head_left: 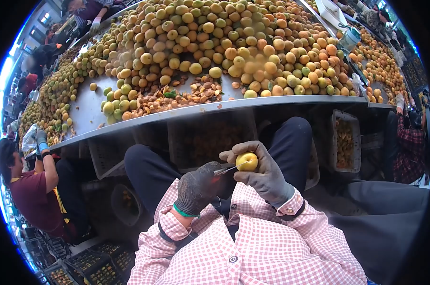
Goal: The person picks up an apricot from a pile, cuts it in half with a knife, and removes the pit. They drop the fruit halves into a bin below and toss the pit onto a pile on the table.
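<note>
Above the lap, my right hand [264, 175], in a grey glove, grips a yellow fruit [246, 162] between thumb and fingers. My left hand [196, 187], in a dark glove with a green cuff edge, is closed around a small knife [226, 169]. The thin blade points right, and its tip meets the front of the fruit. Beyond both hands, a large heap of yellow and orange fruit [196, 33] lies on a metal table [177, 113]. Cut fruit pieces [177, 98] are piled near the table's front edge.
Under the table stand crates, one at the right [346, 142] holding fruit pieces. A co-worker in a maroon shirt [34, 194] sits at the left; another in a plaid shirt [410, 142] is at the far right. Stacked crates [94, 263] stand at the lower left.
</note>
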